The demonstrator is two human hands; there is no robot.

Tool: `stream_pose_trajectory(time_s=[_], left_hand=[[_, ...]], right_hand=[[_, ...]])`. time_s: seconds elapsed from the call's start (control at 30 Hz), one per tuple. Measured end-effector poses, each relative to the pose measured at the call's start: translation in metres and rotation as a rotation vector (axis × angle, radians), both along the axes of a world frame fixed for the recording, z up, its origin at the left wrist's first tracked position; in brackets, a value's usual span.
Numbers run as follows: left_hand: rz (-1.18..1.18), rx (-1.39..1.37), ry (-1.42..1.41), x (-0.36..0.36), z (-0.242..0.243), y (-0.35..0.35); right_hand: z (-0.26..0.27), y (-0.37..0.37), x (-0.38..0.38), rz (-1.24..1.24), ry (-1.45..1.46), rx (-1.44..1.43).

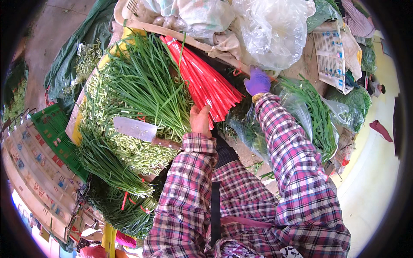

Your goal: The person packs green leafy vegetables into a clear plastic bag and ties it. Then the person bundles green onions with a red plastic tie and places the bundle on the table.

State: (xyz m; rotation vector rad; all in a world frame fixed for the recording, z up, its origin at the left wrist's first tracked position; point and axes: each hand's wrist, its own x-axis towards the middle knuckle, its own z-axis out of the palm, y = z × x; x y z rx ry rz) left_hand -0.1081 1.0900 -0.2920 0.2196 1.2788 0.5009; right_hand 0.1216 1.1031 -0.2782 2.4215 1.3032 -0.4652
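Observation:
My left hand (200, 120), bare, is between the cut stem ends of a loose pile of garlic chives (151, 80) and a fan of red plastic tie strips (203, 77). Whether its fingers hold a strip is hard to tell. A purple glove covers my right hand (258, 80), which is at the rim of a pale crate (193, 40); its grip is partly hidden. Near my left wrist lies a cleaver (135, 128), its wooden handle pointing towards my sleeve. Chopped stem pieces (138, 153) are under the blade and the chives.
A bundle of chives (113, 167) lies at the near left edge, above tied bundles (125, 213). Green crates (58, 138) and stacked pale crates (35, 180) stand left. Clear plastic bags (274, 32) are heaped ahead; bagged greens (313, 116) sit right. A person (377, 88) is far right.

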Motion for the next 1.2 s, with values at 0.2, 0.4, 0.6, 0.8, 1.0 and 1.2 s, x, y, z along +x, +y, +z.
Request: stream_pose_trajectory(time_s=[0.2,0.4,0.6,0.8,1.0,1.2], left_hand=[[0.008,-0.059,0.178,0.001,-0.013,-0.002],[0.069,-0.105,0.074,-0.003,-0.035,-0.005],[-0.03,-0.132,0.151,0.001,-0.035,0.001],[-0.091,-0.168,0.177,0.001,-0.01,0.017],[-0.04,-0.181,0.218,0.01,-0.012,0.023],[0.068,-0.232,0.148,0.013,-0.02,0.022]], right_hand=[[-0.014,0.009,0.011,0.078,-0.026,0.004],[-0.013,0.007,-0.003,0.158,-0.004,0.075],[-0.019,0.001,-0.026,0.13,0.067,0.073],[0.002,0.01,-0.031,0.08,0.175,0.008],[0.001,-0.012,-0.062,0.106,0.385,0.312],[-0.035,-0.014,-0.087,0.179,0.277,0.477]])
